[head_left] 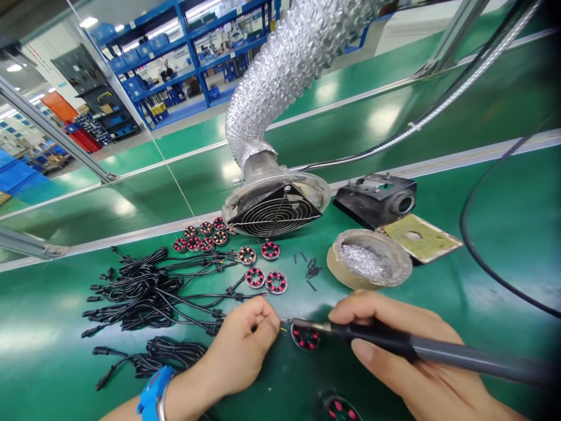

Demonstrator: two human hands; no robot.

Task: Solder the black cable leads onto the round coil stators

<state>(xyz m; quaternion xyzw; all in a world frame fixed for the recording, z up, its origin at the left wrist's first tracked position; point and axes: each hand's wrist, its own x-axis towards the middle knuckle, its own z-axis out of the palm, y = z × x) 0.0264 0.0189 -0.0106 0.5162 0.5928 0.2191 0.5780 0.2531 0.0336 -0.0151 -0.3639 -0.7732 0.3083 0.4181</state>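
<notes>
Okay, left hand [248,345]: thumb and forefinger pressed together, pinching fine wire ends [283,328]. Right hand [407,351] grips a soldering iron [372,338] like a pen, tip right at the wires; contact can't be told. Red-and-black coil ring [312,340] lies on the green workbench [504,222], partly under the tip. Container: round tan tub [397,266] beyond the right hand, toward the bench's far edge, loose silvery shreds [363,262] inside, below the rim. Yellow-green pad [432,241] and black holder [377,204] just behind it. More rings [205,244] clustered near the far edge, black cables [144,292] bundled left. Blue bins [131,57] on background shelves [193,49], contents too small to tell.
</notes>
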